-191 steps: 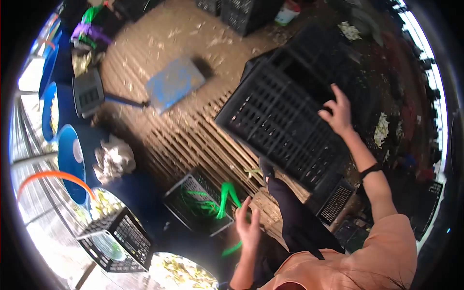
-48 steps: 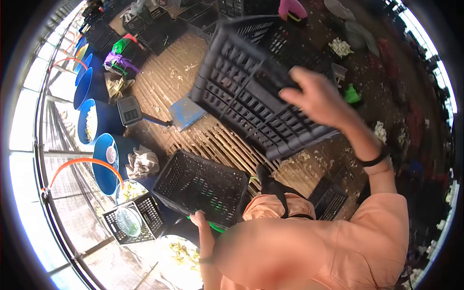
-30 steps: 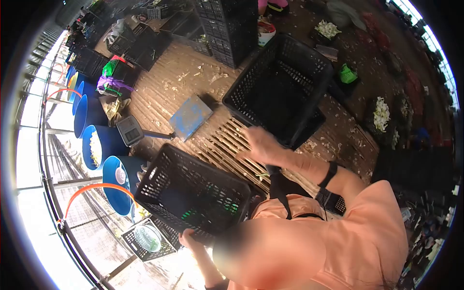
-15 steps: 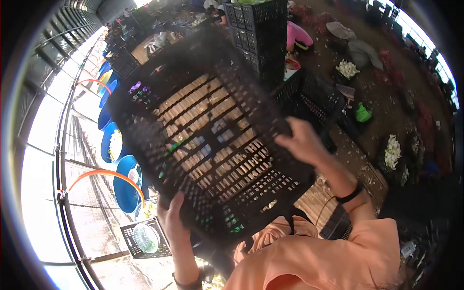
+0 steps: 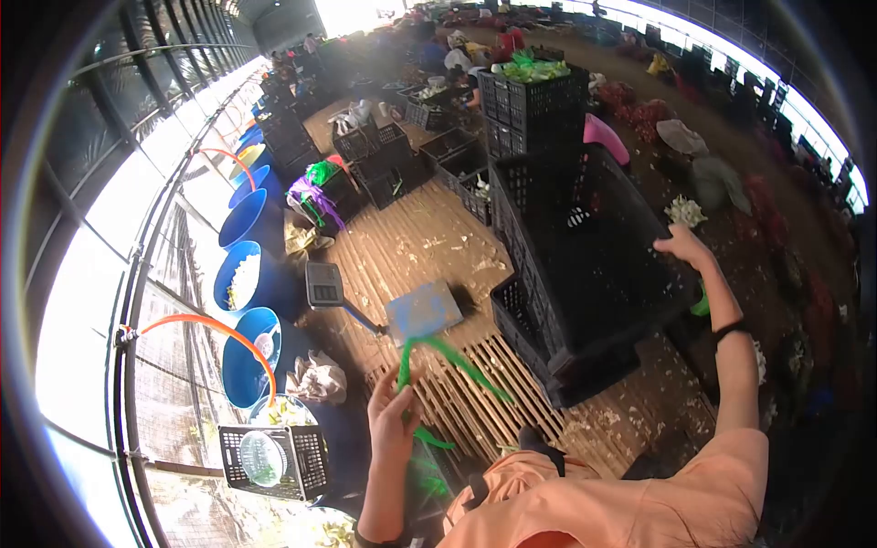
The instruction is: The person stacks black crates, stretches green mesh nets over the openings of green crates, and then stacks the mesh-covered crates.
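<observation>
A large black plastic crate (image 5: 598, 265) sits tilted on the right, atop another black crate (image 5: 521, 315). My right hand (image 5: 687, 247) is at its right rim, fingers bent over the edge. Lower down in the middle, my left hand (image 5: 395, 413) is raised with the fingers pinched on a bright green net bag (image 5: 466, 367). Loose strips of the bag spread to the right and hang below the hand. Just beyond lies a platform scale (image 5: 425, 312) with a grey display (image 5: 323, 285).
Blue tubs (image 5: 248, 352) line the left wall, with orange hoops (image 5: 219, 331) above. A small crate (image 5: 274, 461) holds a clear bowl. Stacked crates (image 5: 534, 100) with greens stand behind. Purple and green bags (image 5: 315, 192) lie on a crate. Other people work farther back.
The black crate, earlier held up before me in both hands, is now down on the right. My left hand has let go of it and holds the green net bag.
</observation>
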The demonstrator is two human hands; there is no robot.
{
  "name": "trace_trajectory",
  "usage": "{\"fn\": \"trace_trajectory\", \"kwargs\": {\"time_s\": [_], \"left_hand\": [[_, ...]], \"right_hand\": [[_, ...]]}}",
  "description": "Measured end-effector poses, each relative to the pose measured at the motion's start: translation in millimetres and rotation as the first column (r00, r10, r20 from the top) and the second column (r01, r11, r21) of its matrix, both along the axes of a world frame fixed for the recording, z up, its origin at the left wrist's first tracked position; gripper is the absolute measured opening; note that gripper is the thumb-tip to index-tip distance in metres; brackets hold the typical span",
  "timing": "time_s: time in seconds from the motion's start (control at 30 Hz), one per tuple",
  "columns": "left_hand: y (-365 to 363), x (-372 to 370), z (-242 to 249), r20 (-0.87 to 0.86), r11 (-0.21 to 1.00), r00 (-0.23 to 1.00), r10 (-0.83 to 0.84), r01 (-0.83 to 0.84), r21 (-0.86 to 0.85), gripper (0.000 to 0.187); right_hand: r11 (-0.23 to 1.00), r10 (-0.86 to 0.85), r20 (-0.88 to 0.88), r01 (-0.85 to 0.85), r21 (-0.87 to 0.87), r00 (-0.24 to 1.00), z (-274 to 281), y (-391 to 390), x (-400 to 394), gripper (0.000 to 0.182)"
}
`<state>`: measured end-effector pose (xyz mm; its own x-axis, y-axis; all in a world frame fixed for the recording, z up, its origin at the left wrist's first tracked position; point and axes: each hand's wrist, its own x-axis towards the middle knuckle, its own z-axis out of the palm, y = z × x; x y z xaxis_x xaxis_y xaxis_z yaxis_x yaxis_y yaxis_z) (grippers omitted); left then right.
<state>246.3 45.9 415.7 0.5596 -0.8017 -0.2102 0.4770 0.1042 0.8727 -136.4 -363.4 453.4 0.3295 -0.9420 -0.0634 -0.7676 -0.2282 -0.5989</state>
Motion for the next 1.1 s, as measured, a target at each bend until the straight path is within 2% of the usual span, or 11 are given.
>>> {"fn": "trace_trajectory", "kwargs": {"time_s": [0.2,0.27,0.33,0.4,0.43,0.47,0.5,0.6,0.63,0.7,1.1], "left_hand": [[-24,-19,-2,-0.004,0.994,0.994,0.111,-0.111,-0.015,0.017],[-27,-26,-4,0.021,0.992,0.992,0.127,-0.126,-0.023,0.015],[-34,-36,-5,0.053,0.988,0.987,0.149,-0.146,-0.057,0.013],[-37,-45,-6,0.102,0.992,0.989,0.104,-0.096,-0.077,0.014],[-36,-50,-6,0.158,0.995,0.986,0.052,-0.037,-0.095,0.014],[-36,-57,-6,0.186,0.994,0.982,0.023,-0.002,-0.114,0.014],[-34,-64,-6,0.215,0.996,0.976,-0.023,0.04,-0.075,0.016],[-20,-82,-16,0.312,0.982,0.932,-0.187,0.188,0.028,0.02],[-13,-89,-24,0.342,0.983,0.922,-0.184,0.181,0.042,0.02],[12,-87,-43,0.417,0.947,0.863,-0.285,0.184,0.265,0.019],[225,-36,-139,0.33,0.78,0.938,-0.107,-0.127,0.613,0.017]], "right_hand": [[0.929,-0.025,-0.29,-0.085,-0.36,0.957,-36,-11,-6,0.044],[0.605,-0.218,-0.189,-0.019,-0.796,0.957,-18,19,17,0.036],[0.857,0.055,0.263,0.09,-0.508,0.963,36,82,53,0.021],[0.934,0.338,0.571,-0.342,-0.105,0.748,50,144,76,0.016],[0.75,0.6,0.507,-0.655,-0.09,0.619,45,167,86,0.021],[0.622,0.459,0.723,-0.768,0.153,0.516,20,194,101,0.032],[0.491,0.717,0.568,-0.871,-0.002,0.403,-5,210,120,0.05],[0.409,0.152,0.769,-0.748,0.523,0.621,-28,246,182,0.056],[0.406,-0.206,0.774,-0.668,0.624,0.598,-30,250,196,0.052],[0.478,-0.365,0.867,-0.731,0.487,0.339,-26,240,212,0.041],[0.648,-0.161,0.901,-0.646,0.404,0.402,-112,252,271,0.028]]}}
